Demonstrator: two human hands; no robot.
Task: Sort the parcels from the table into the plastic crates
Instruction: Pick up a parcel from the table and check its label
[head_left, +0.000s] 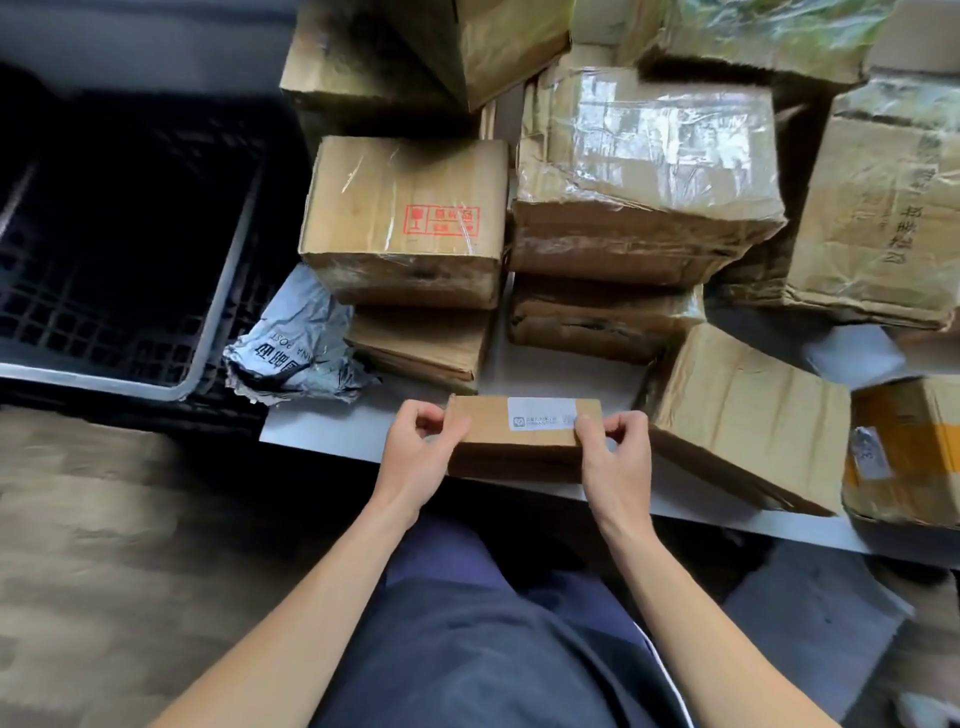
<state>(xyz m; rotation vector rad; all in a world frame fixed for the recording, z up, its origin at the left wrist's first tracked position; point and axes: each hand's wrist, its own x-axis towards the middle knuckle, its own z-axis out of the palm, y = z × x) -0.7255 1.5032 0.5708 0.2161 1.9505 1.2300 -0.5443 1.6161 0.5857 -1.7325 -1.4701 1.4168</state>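
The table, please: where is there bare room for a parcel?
The table is bare at its front-left corner, between the grey mailer and left hand, and in a narrow lane between the left stack and right stack. Back and right are crowded.

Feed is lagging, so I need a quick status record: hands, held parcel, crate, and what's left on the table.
left hand: grips left end of box
right hand: grips right end of box
box: small, flat, white label on top, at near edge of table
crate: left of table, dark; no parcel visible inside
bag: grey, crumpled, at table's left edge, beside crate
cartons: many, taped, some stacked, behind box
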